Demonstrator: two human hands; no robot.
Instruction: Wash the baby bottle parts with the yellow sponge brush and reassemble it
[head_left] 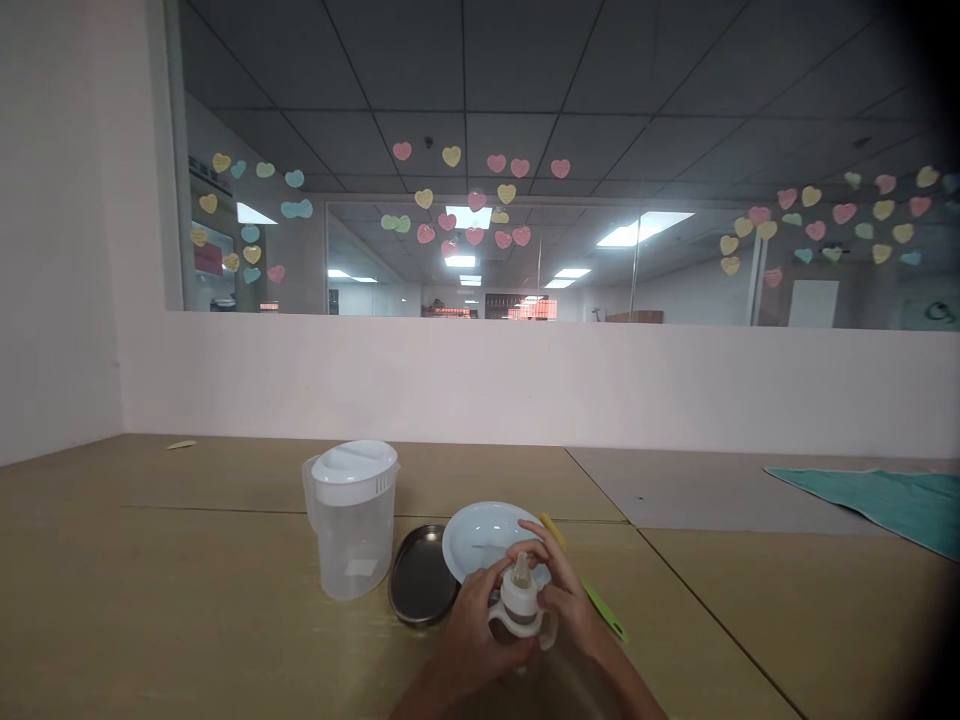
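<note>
A baby bottle [519, 606] with a clear teat, a white collar and side handles is held over the table's near side. My left hand [480, 630] wraps round its left side and lower part. My right hand [562, 590] closes on the collar from the right, with some fingers raised behind the teat. Just beyond the hands lies a white bowl [469, 535], partly covered by my right fingers. A green-handled tool [604, 610] with a yellow end [553, 530] lies to the right, its middle hidden behind my right hand.
Left of the bowl sits a dark oval metal tray [421, 578]. Beside it stands a see-through pitcher [352, 545] with a white lid. A teal cloth [892, 498] lies at the far right. A low wall [480, 385] with a window bounds the table's back.
</note>
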